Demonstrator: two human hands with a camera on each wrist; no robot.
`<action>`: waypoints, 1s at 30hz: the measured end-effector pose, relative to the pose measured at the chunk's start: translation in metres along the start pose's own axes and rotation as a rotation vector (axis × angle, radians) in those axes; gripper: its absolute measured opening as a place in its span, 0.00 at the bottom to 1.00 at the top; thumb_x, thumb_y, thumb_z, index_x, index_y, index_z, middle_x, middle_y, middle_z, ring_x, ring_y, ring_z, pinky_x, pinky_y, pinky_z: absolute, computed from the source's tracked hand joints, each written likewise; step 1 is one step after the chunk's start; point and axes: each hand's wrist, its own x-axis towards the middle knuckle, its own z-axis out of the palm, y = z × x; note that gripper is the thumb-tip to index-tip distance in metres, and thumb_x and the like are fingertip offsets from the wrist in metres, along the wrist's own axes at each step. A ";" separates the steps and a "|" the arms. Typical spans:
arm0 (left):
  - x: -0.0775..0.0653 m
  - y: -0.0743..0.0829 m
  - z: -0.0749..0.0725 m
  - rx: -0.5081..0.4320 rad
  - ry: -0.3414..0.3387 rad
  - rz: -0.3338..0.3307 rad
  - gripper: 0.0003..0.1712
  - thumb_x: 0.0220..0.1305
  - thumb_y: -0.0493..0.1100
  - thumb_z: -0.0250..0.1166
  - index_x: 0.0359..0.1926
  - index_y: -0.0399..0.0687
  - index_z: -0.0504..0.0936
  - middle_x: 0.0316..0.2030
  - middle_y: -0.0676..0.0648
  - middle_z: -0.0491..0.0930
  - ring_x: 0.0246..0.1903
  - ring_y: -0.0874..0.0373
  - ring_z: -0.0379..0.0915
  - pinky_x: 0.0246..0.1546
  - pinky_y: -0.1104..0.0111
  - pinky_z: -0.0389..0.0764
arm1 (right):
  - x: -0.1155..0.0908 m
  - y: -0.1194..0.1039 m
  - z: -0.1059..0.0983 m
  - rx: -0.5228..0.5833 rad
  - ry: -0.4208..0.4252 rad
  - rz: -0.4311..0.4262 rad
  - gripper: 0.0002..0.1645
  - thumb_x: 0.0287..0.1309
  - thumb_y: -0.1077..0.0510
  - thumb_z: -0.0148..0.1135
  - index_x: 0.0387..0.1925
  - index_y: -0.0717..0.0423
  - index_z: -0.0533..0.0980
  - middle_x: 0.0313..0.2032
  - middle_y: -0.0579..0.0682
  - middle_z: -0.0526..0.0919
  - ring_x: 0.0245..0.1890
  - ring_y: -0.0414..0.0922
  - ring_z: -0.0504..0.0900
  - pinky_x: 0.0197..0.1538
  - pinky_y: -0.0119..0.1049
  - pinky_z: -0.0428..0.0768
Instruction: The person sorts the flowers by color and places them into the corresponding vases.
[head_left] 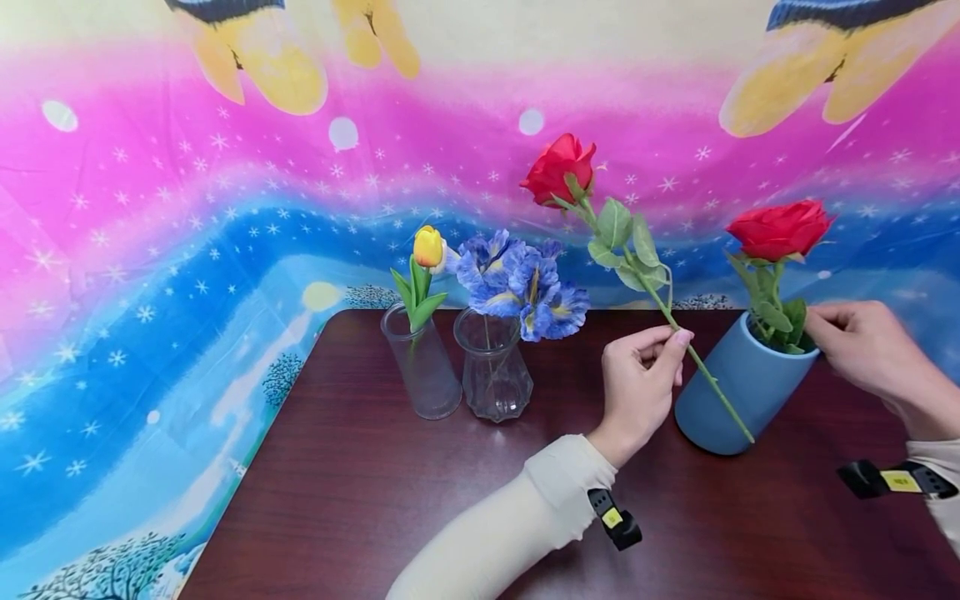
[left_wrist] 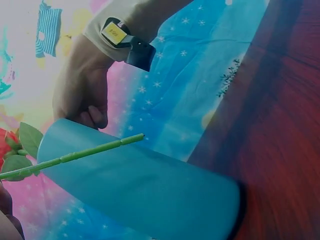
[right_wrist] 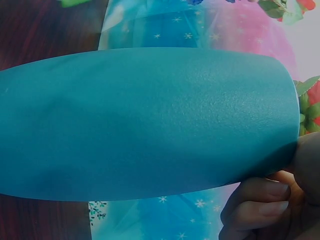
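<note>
In the head view my left hand pinches the green stem of a red rose between thumb and fingers. Its bloom leans up to the left, and the bare stem end crosses in front of a blue vase. My right hand grips that vase at its rim, fingers curled against the outside in the right wrist view. Another red rose stands in the blue vase, leaves at the mouth, lower stem hidden inside. The left wrist view has the held stem running across the vase wall.
Left of my hands, a clear fluted vase holds blue irises. Beside it a straight glass vase carries a yellow tulip. All stand on a dark wooden table, with a printed cloth hanging behind.
</note>
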 end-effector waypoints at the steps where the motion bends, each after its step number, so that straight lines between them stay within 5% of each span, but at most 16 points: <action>1: 0.001 0.001 0.000 0.003 -0.002 0.005 0.15 0.73 0.42 0.61 0.41 0.33 0.86 0.15 0.37 0.75 0.17 0.72 0.67 0.13 0.75 0.63 | 0.000 0.000 0.000 0.000 0.002 -0.002 0.27 0.75 0.56 0.40 0.16 0.60 0.56 0.12 0.38 0.57 0.11 0.40 0.55 0.18 0.41 0.54; 21: 0.026 0.021 0.001 0.093 -0.012 0.049 0.15 0.74 0.43 0.61 0.42 0.34 0.86 0.16 0.39 0.77 0.16 0.65 0.71 0.16 0.76 0.67 | 0.000 0.002 0.000 0.001 0.042 -0.054 0.27 0.74 0.58 0.43 0.15 0.61 0.56 0.13 0.36 0.55 0.11 0.38 0.52 0.19 0.41 0.52; 30: 0.034 0.028 0.001 0.073 -0.007 0.069 0.14 0.74 0.41 0.60 0.43 0.32 0.86 0.15 0.38 0.76 0.17 0.70 0.69 0.17 0.76 0.68 | 0.000 0.002 0.000 -0.009 0.046 -0.072 0.26 0.73 0.59 0.42 0.16 0.60 0.55 0.13 0.36 0.54 0.12 0.37 0.51 0.19 0.40 0.52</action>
